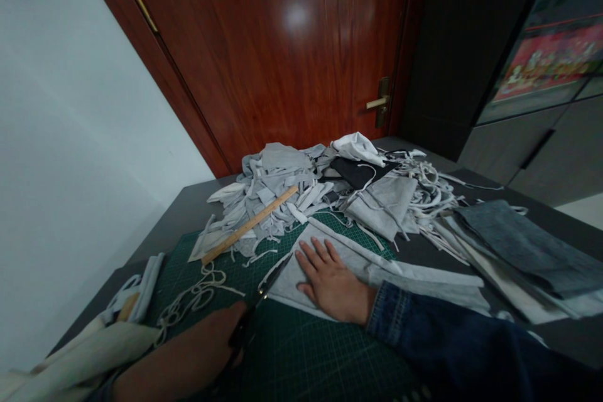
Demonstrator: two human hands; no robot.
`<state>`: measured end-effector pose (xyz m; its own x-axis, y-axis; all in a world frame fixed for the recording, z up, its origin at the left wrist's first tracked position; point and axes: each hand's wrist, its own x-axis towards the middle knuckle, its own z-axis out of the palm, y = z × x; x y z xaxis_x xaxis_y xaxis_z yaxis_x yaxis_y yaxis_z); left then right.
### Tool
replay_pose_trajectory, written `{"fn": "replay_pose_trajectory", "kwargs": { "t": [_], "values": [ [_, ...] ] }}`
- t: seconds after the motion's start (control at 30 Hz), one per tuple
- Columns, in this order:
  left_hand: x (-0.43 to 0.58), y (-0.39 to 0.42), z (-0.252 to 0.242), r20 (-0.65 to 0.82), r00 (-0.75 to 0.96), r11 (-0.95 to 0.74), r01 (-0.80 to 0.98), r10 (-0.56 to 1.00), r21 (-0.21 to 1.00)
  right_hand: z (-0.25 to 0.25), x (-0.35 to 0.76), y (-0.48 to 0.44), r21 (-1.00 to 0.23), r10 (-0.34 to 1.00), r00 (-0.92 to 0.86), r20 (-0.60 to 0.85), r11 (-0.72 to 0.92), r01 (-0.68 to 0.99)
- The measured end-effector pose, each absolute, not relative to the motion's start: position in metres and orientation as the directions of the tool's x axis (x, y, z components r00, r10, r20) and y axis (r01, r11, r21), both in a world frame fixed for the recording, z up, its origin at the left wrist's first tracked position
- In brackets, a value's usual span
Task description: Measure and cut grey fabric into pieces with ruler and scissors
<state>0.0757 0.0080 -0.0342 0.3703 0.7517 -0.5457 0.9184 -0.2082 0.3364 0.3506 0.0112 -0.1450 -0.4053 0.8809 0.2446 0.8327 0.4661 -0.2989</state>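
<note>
My left hand [225, 331] is closed around the handles of dark scissors [262, 294]; dim light blurs its fingers. The scissor blades point away from me and lie along the left edge of a folded light grey fabric piece [285, 286]. Flat on that fabric rests my right hand [327, 279], fingers spread, holding nothing. Beneath the fabric is a green cutting mat [301, 342] with grid lines. A narrow cut strip or edge of the fabric stands out beside the blades.
Behind the mat spreads a heap of grey fabric scraps [282, 166], with a wooden ruler [254, 223] across it. Folded dark grey cloth [527, 245] lies right. Loose cord [200, 295] and cream cloth [101, 352] are left. A wooden door [282, 44] stands behind the table.
</note>
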Motion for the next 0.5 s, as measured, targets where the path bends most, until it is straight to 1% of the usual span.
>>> {"fn": "replay_pose_trajectory", "kwargs": {
  "t": [0.1, 0.2, 0.37, 0.5],
  "values": [
    [0.084, 0.010, -0.028, -0.568, 0.387, -0.264, 0.920, 0.726, 0.289, -0.143, 0.350, 0.010, -0.292, 0.879, -0.414, 0.236, 0.471, 0.833],
    [0.091, 0.013, -0.024, -0.556, 0.409, -0.334, 0.912, 0.723, 0.236, -0.142, 0.351, 0.011, -0.285, 0.878, -0.418, 0.232, 0.473, 0.834],
    [0.098, 0.015, -0.026, -0.558, 0.395, -0.352, 0.917, 0.730, 0.188, -0.144, 0.351, 0.011, -0.282, 0.876, -0.419, 0.239, 0.476, 0.833],
    [0.098, 0.017, -0.033, -0.545, 0.399, -0.363, 0.915, 0.738, 0.179, -0.142, 0.350, 0.009, -0.278, 0.876, -0.409, 0.256, 0.472, 0.837]
  ]
}}
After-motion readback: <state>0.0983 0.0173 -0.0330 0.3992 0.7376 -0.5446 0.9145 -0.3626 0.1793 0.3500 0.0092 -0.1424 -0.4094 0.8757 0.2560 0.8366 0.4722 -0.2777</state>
